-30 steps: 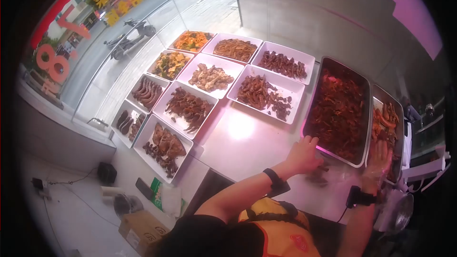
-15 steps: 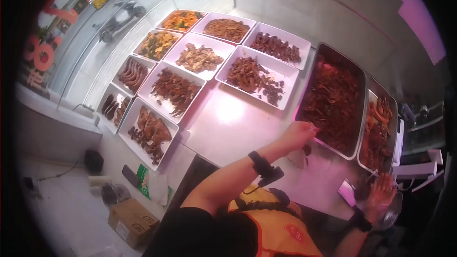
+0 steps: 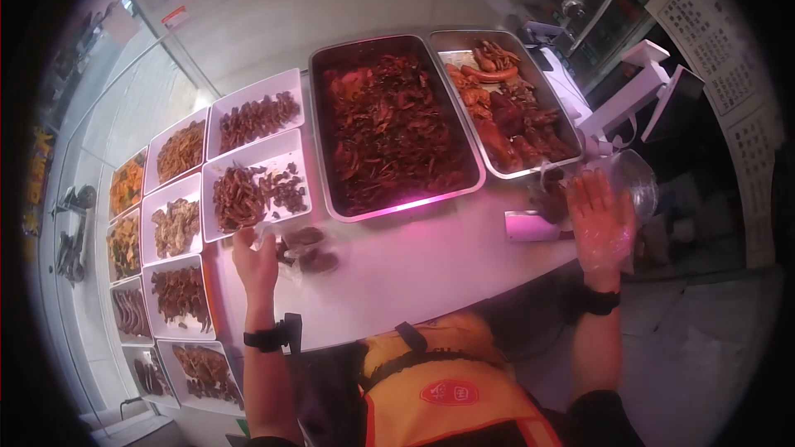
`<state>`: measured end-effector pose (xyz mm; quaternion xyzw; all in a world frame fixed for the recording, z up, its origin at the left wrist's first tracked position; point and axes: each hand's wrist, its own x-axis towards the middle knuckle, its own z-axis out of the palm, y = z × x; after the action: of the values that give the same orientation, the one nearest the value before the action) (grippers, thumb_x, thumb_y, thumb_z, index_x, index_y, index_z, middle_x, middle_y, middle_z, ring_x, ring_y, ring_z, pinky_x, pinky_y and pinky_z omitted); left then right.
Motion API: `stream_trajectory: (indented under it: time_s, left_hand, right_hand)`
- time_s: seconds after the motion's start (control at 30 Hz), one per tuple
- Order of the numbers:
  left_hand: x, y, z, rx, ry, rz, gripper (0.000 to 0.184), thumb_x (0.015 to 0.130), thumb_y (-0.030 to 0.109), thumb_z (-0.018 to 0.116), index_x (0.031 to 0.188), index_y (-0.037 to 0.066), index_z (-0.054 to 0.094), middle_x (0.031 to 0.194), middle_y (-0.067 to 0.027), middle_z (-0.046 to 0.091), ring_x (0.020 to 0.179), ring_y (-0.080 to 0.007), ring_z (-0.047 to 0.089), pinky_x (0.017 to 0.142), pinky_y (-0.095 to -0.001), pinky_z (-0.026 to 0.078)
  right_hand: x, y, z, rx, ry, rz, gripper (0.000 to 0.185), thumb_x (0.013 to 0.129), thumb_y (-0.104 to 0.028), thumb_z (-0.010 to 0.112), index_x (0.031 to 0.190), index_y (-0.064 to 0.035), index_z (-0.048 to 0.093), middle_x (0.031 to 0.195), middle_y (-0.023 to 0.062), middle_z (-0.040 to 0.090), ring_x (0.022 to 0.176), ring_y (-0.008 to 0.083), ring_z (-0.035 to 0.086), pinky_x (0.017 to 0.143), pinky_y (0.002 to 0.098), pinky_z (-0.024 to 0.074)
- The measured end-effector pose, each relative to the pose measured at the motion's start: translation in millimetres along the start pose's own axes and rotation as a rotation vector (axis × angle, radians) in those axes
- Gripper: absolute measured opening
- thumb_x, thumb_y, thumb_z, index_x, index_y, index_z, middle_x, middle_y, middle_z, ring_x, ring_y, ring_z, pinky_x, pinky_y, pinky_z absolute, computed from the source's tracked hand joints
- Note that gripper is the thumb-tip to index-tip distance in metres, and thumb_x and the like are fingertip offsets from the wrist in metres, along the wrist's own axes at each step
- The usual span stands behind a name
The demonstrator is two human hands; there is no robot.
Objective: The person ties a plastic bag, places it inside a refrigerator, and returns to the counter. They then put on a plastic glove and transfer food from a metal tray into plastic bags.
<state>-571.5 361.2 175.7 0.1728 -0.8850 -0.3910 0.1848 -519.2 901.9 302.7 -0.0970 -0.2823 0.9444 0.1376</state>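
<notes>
My left hand (image 3: 255, 263) is closed on the top of a clear plastic bag (image 3: 308, 250) that holds brown pieces of food, just in front of a white tray (image 3: 307, 186). My right hand (image 3: 598, 219), in a clear plastic glove, is held flat with its fingers stretched out and nothing gripped. Beside it lies a broad metal blade (image 3: 532, 226), whose handle is hidden. Dark brown pieces (image 3: 551, 193) show just left of the gloved fingers.
Two metal trays of reddish-brown food, one large (image 3: 480, 167) and one smaller (image 3: 571, 147), stand behind the hands. Several white trays (image 3: 217, 242) fill the left. A white scale-like device (image 3: 633, 95) and a clear round container (image 3: 636, 186) are at the right.
The view has swung to the right. My left hand still pinches the bag, which now shows more fully. My gloved right hand is now raised beside the blade, fingers stretched.
</notes>
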Motion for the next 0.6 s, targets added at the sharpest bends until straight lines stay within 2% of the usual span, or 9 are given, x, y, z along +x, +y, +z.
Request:
stream_trajectory:
  time_s: [0.07, 0.13, 0.2, 0.23, 0.33, 0.47, 0.53, 0.57, 0.6]
  left_hand:
    - [-14.5, 34.5, 27.3, -0.088, 0.188, 0.082, 0.04, 0.085, 0.008, 0.068, 0.121, -0.003, 0.054, 0.119, -0.0184, 0.056, 0.103, -0.0305, 0.058, 0.089, -0.0382, 0.047]
    - [-53.3, 113.4, 61.2, -0.32, -0.09, 0.016, 0.034, 0.087, 0.008, 0.067, 0.119, 0.001, 0.058, 0.114, -0.0154, 0.06, 0.1, -0.0246, 0.06, 0.086, -0.0346, 0.048]
    - [-79.3, 156.0, 118.8, -0.306, -0.536, 0.169, 0.031, 0.087, 0.011, 0.069, 0.116, 0.004, 0.061, 0.107, -0.0123, 0.065, 0.096, -0.0192, 0.062, 0.083, -0.0324, 0.049]
    - [-96.2, 192.1, 148.3, -0.31, -0.635, 0.157, 0.031, 0.088, 0.016, 0.072, 0.114, 0.002, 0.063, 0.098, -0.0074, 0.068, 0.084, -0.0157, 0.062, 0.076, -0.0298, 0.051]
    - [-127.7, 252.1, 267.3, -0.324, -0.876, 0.121, 0.042, 0.086, 0.026, 0.074, 0.115, -0.002, 0.062, 0.104, -0.0146, 0.069, 0.097, -0.0236, 0.067, 0.085, -0.0345, 0.053]
    - [-158.7, 311.6, 392.5, -0.208, -0.791, 0.178, 0.056, 0.081, 0.031, 0.074, 0.118, -0.007, 0.059, 0.111, -0.0288, 0.065, 0.108, -0.0428, 0.063, 0.093, -0.0474, 0.05]
    - [-170.6, 323.7, 430.1, 0.003, -0.835, 0.183, 0.046, 0.082, 0.032, 0.072, 0.105, -0.007, 0.064, 0.099, -0.0264, 0.068, 0.097, -0.0427, 0.066, 0.089, -0.0494, 0.05]
    - [-173.7, 321.4, 450.7, 0.096, -0.959, 0.298, 0.037, 0.087, 0.031, 0.065, 0.107, 0.001, 0.066, 0.107, -0.0252, 0.067, 0.102, -0.0423, 0.064, 0.087, -0.0508, 0.051]
    - [-180.1, 328.9, 453.6, -0.075, -0.939, 0.111, 0.032, 0.088, 0.03, 0.063, 0.102, 0.002, 0.068, 0.103, -0.0238, 0.068, 0.098, -0.0415, 0.065, 0.084, -0.0512, 0.051]
  right_hand:
    - [-5.6, -30.6, -10.0, 0.047, -0.027, -0.059, 0.057, 0.104, -0.038, 0.045, 0.142, 0.0038, 0.045, 0.14, 0.0234, 0.053, 0.132, 0.0372, 0.048, 0.118, 0.0513, 0.0294]
    - [-12.5, -60.5, -16.6, -0.002, 0.01, -0.13, 0.057, 0.103, -0.039, 0.045, 0.141, 0.004, 0.046, 0.138, 0.0232, 0.054, 0.131, 0.0364, 0.049, 0.118, 0.0503, 0.03]
    - [-3.5, -86.5, -26.4, -0.007, 0.066, -0.235, 0.059, 0.102, -0.039, 0.05, 0.141, 0.0046, 0.045, 0.135, 0.0236, 0.053, 0.131, 0.0373, 0.047, 0.116, 0.0499, 0.0338]
    - [1.2, -97.6, -34.1, 0.009, 0.074, -0.257, 0.058, 0.102, -0.038, 0.049, 0.141, 0.0053, 0.045, 0.134, 0.0241, 0.053, 0.13, 0.0372, 0.047, 0.115, 0.0498, 0.0341]
    - [15.0, -117.2, -56.9, 0.025, 0.081, -0.253, 0.058, 0.102, -0.037, 0.049, 0.141, 0.0058, 0.045, 0.133, 0.0242, 0.054, 0.129, 0.0376, 0.048, 0.116, 0.0492, 0.0338]
    - [18.6, -132.5, -83.2, -0.036, 0.028, -0.243, 0.061, 0.105, -0.041, 0.041, 0.145, 0.0052, 0.041, 0.136, 0.0232, 0.053, 0.129, 0.0349, 0.048, 0.119, 0.0487, 0.0289]
    - [18.1, -145.3, -109.9, -0.07, -0.139, -0.192, 0.061, 0.107, -0.039, 0.036, 0.149, 0.0052, 0.034, 0.143, 0.0248, 0.048, 0.136, 0.0363, 0.042, 0.122, 0.0498, 0.0237]
    - [17.3, -153.9, -123.2, -0.088, -0.209, -0.18, 0.061, 0.108, -0.038, 0.034, 0.15, 0.0052, 0.031, 0.146, 0.0252, 0.045, 0.139, 0.0368, 0.039, 0.123, 0.0503, 0.0217]
    - [16.0, -162.8, -134.8, -0.07, -0.216, -0.154, 0.061, 0.108, -0.038, 0.034, 0.15, 0.0052, 0.031, 0.146, 0.0252, 0.045, 0.139, 0.0368, 0.039, 0.123, 0.0503, 0.0217]
